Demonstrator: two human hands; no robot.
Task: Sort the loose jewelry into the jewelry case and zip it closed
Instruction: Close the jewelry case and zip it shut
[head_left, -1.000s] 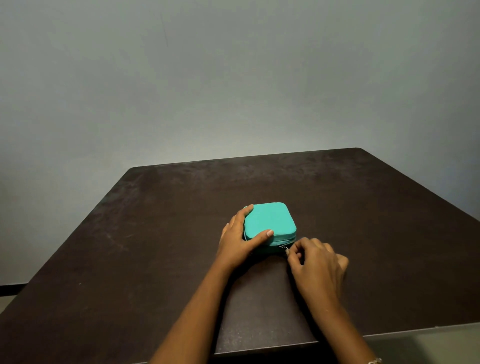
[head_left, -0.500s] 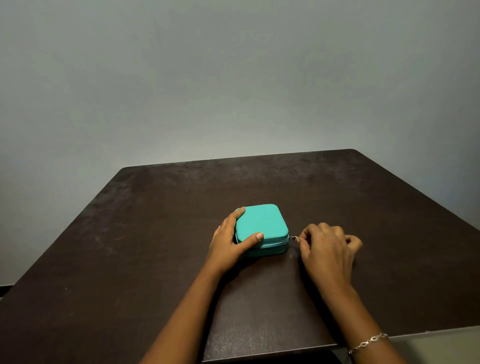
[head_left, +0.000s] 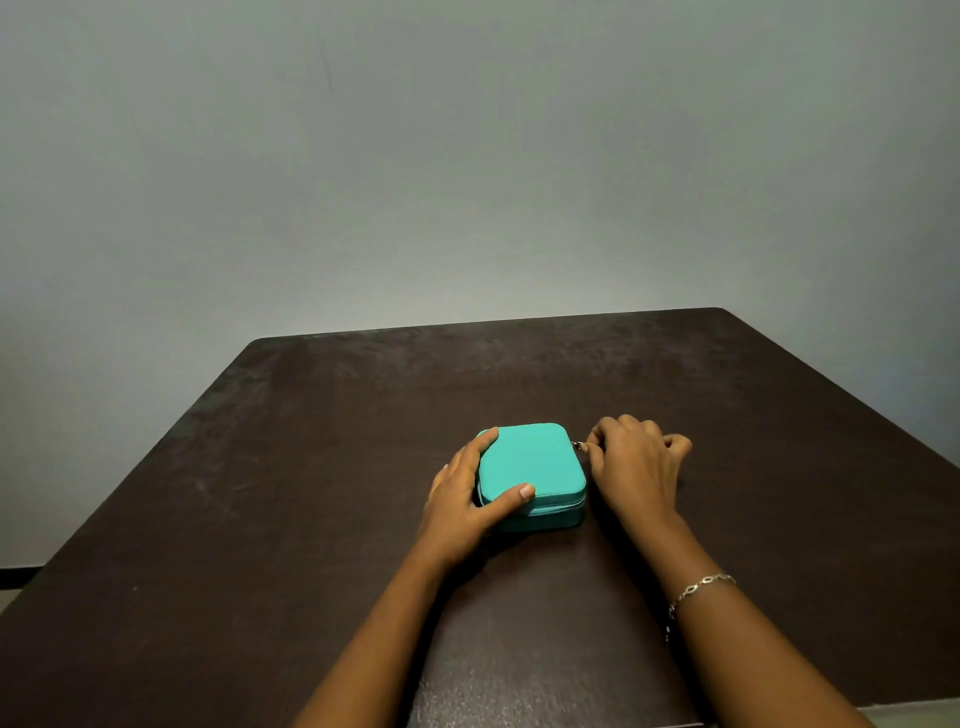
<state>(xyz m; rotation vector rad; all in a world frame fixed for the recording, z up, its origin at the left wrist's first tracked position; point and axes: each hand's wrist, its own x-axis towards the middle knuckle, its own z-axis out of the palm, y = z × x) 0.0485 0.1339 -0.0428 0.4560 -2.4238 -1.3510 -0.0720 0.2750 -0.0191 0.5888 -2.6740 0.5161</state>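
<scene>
our left hand (head_left: 462, 506) clasps the teal rounded-square jewelry case (head_left: 530, 465) on the dark wooden table (head_left: 311, 519); our right hand (head_left: 636, 465) pinches its metal zipper pull (head_left: 575, 444) at the case's far-right corner. zipping, we judge; next, steady pulling.

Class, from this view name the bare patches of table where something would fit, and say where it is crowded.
Bare table lies left of the left hand, behind the case to the far edge, and right of the right hand. Crowded mid-front: both hands flank the case, the right pinching the zipper pull.
</scene>
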